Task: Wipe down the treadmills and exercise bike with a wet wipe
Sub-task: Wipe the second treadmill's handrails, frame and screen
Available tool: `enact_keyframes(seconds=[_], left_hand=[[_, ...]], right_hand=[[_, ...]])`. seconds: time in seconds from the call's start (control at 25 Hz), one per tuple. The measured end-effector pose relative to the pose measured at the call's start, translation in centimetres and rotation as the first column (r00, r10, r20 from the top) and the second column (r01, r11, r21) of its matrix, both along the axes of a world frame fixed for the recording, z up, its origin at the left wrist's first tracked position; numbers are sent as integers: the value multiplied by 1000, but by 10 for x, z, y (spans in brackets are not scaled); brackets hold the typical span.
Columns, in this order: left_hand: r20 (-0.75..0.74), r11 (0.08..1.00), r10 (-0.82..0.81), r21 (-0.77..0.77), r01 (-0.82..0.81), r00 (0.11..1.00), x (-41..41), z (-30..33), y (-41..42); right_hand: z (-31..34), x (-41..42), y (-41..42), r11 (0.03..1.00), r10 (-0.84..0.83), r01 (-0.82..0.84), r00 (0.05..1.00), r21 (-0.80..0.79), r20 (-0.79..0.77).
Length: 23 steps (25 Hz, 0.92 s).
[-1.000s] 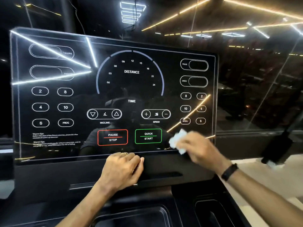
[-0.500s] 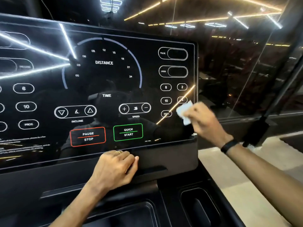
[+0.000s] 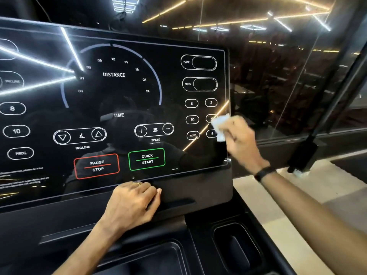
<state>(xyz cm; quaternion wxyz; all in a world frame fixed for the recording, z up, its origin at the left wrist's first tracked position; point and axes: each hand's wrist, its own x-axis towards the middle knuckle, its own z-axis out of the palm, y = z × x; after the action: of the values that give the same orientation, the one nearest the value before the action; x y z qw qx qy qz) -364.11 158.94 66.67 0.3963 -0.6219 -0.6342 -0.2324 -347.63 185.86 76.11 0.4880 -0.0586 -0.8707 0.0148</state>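
A black glossy treadmill console screen [image 3: 123,100] fills the left and middle of the view, with printed buttons such as PAUSE STOP and QUICK START. My right hand [image 3: 241,141] grips a crumpled white wet wipe [image 3: 219,126] and presses it against the screen's right edge, over the number buttons. My left hand [image 3: 133,203] rests on the dark ledge [image 3: 190,189] below the screen, its fingers curled over the ledge's rim. A ring shows on one finger, and a black band sits on my right wrist.
Below the console lie black moulded trays and a cup holder [image 3: 236,249]. A dark glass wall [image 3: 288,80] with a slanted black post [image 3: 321,124] stands to the right, reflecting ceiling light strips. Pale floor [image 3: 297,197] shows at lower right.
My right hand carried the wipe from the screen's bottom edge up along its right side. My view swung to the right. My left hand stayed on the ledge.
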Motion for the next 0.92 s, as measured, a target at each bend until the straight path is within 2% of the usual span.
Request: enact_keyframes(seconds=[0.12, 0.24, 0.36, 0.44, 0.52, 0.56, 0.6, 0.68, 0.72, 0.76, 0.8, 0.84, 0.88, 0.92], left_hand=[[-5, 1000, 16, -1, -16, 1000, 0, 0, -2], [-12, 999, 40, -14, -40, 999, -1, -1, -3], [-15, 997, 69, -19, -69, 998, 1, -1, -1], [-2, 998, 66, -10, -67, 998, 1, 0, 0], [6, 998, 59, -10, -59, 998, 3, 0, 2], [5, 998, 57, -7, -57, 998, 2, 0, 1], [2, 998, 56, 2, -56, 998, 2, 1, -1], [0, 999, 53, 10, -53, 999, 1, 3, -3], [4, 999, 53, 1, -53, 999, 1, 4, -3], [7, 998, 56, -10, -56, 998, 2, 3, -4], [4, 998, 64, -10, -64, 998, 3, 1, -4], [-1, 997, 72, -2, -72, 997, 3, -1, -3], [0, 997, 78, 2, -78, 997, 3, -2, -1], [3, 997, 78, -1, -78, 997, 2, -2, 0]], right_hand=[[26, -26, 6, 991, -51, 31, 986, -128, -157], [-42, -11, -26, 982, -90, 52, 974, -182, -207], [-109, 16, -65, 980, -80, 44, 980, -192, -180], [-97, 2, -63, 972, -90, 36, 970, -230, -227], [-54, -30, -66, 945, -130, 25, 944, -327, -304], [-33, -48, -76, 940, -88, -29, 942, -339, -324], [-24, -62, -90, 953, -1, -92, 953, -290, -303], [-46, -68, -122, 974, 202, -210, 975, -84, -91], [-64, -57, -130, 961, 276, -276, 961, -14, 17], [-79, -41, -124, 959, 282, -283, 958, 7, 47], [-84, -27, -111, 973, 229, -230, 973, -26, -26], [-81, -20, -92, 984, 108, -128, 982, -124, -156], [-70, -18, -71, 953, -93, -3, 949, -304, -300], [-53, -21, -56, 856, -306, 75, 871, -511, -385]])
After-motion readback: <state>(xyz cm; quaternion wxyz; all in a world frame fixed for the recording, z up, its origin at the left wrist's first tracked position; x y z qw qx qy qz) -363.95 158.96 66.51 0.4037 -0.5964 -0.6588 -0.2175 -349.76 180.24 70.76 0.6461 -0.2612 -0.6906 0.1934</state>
